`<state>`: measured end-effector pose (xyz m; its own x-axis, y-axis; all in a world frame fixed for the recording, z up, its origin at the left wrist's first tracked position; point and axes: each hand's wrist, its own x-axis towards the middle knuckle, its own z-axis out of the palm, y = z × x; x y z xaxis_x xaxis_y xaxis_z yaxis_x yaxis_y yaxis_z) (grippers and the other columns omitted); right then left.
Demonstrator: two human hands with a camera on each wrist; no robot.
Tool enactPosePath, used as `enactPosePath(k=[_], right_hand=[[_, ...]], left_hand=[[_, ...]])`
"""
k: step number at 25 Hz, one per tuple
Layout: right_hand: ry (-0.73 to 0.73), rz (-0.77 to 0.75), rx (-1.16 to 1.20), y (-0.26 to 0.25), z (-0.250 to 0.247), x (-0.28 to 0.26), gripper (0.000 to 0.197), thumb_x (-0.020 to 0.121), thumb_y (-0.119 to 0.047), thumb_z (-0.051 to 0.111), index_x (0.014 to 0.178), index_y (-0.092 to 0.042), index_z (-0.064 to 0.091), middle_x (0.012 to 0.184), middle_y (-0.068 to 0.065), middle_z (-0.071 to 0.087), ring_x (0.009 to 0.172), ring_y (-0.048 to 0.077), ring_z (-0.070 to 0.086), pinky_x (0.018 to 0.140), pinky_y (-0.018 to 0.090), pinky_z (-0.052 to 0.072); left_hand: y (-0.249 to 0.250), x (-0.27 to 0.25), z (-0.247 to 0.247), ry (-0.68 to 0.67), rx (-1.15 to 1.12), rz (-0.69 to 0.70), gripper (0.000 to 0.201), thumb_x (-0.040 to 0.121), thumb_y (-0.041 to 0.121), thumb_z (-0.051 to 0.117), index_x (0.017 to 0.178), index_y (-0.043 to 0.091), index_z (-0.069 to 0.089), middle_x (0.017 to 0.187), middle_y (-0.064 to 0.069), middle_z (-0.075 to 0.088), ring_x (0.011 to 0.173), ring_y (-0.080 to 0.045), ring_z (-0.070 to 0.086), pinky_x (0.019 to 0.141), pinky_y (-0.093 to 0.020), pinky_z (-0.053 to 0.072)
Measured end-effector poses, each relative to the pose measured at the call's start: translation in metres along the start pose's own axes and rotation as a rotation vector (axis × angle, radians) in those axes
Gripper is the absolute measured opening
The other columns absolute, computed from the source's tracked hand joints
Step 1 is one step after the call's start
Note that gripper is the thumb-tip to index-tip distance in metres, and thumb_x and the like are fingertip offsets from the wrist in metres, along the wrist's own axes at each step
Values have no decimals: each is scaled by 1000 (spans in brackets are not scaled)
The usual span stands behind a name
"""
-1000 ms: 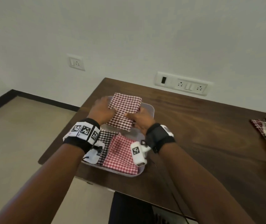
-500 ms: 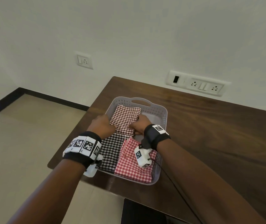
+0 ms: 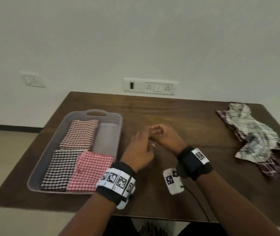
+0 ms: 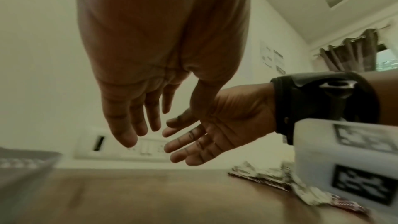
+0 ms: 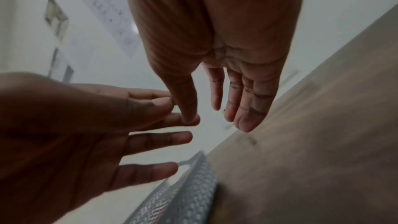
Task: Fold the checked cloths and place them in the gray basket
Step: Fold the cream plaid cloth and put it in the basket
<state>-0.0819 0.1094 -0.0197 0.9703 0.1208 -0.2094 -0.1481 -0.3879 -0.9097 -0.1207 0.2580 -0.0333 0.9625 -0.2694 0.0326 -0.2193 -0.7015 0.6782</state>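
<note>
The gray basket [image 3: 117,126] sits on the left of the table and holds three folded checked cloths: a dark red one [image 3: 80,133] at the back left, a black one [image 3: 61,169] at the front left, a bright red one [image 3: 90,169] at the front right. An unfolded heap of checked cloths [image 3: 255,137] lies at the table's far right. My left hand [image 3: 139,150] and right hand [image 3: 163,135] hover together over the table, just right of the basket. Both are empty with fingers relaxed and nearly straight, as the left wrist view shows for the left hand [image 4: 137,105] and the right hand [image 4: 204,139].
The dark wooden table [image 3: 187,116] stands against a white wall with a socket strip [image 3: 150,86]. The basket's mesh wall [image 5: 183,198] shows low in the right wrist view. Bare tabletop lies between my hands and the heap.
Both hands let go of the dark red cloth, which now lies in the basket's back left. The hands moved right, out of the basket, and opened. The view swung right.
</note>
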Motion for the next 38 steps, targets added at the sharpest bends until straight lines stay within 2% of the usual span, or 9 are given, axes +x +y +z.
enactPosePath(k=[5,10,13,21,26,29,32,35,38], right_hand=[[300,164,-23,119,-148,-62,34,82,-18,79,112,-12,63,104,11,71,101,27,69,86,30,51],[677,146,-222,192,-251,-111,18,79,-19,79,95,-20,72,113,9,66,108,24,62,95,29,47],[525,178,-268,216,-264,-108,20,77,-36,78,96,-29,72,131,15,53,127,26,49,111,29,33],[499,-194,-130,145,-230,-99,12,81,-20,79,92,-17,75,92,-9,72,78,2,64,75,18,47],[343,-382,-61,75,-218,-109,32,79,-14,81,108,-16,67,110,-5,70,106,5,64,95,16,46],[242,-368,98,49,-199,-112,42,82,-6,77,121,-12,63,117,3,70,109,15,66,99,30,51],[74,-366,131,34,-174,-113,54,81,4,71,129,-17,58,118,12,69,106,23,67,97,41,51],[-108,-379,88,18,-163,-115,56,81,2,72,130,-21,57,106,16,71,95,36,67,90,44,53],[-6,-252,-190,6,-171,-114,54,75,-17,85,123,-25,60,95,1,72,78,18,67,81,33,55]], left_hand=[[90,13,137,-447,164,56,69,95,35,55,153,15,24,155,-11,29,141,-32,28,115,-40,29],[133,36,215,-472,368,151,43,94,41,52,133,24,48,154,-3,28,141,-29,27,113,-45,30],[139,49,232,-378,314,110,36,93,42,53,125,26,54,151,-1,32,139,-27,29,112,-43,32],[163,53,198,-171,-162,173,77,82,35,75,147,22,35,143,4,40,131,-11,40,111,-32,35],[173,55,144,60,-576,114,14,92,13,64,101,21,70,100,8,73,97,-9,69,92,-42,55],[163,51,112,46,-748,76,29,88,5,67,114,18,63,114,3,68,112,-17,64,95,-32,54],[140,46,83,-32,-580,218,81,77,8,78,141,39,38,147,8,44,135,-6,43,107,-24,40],[120,38,53,-187,-438,263,52,71,26,83,118,31,62,121,1,67,113,-16,63,97,-43,52],[105,27,24,-121,-353,150,29,74,36,83,93,19,70,91,-1,75,85,-18,71,81,-51,57]])
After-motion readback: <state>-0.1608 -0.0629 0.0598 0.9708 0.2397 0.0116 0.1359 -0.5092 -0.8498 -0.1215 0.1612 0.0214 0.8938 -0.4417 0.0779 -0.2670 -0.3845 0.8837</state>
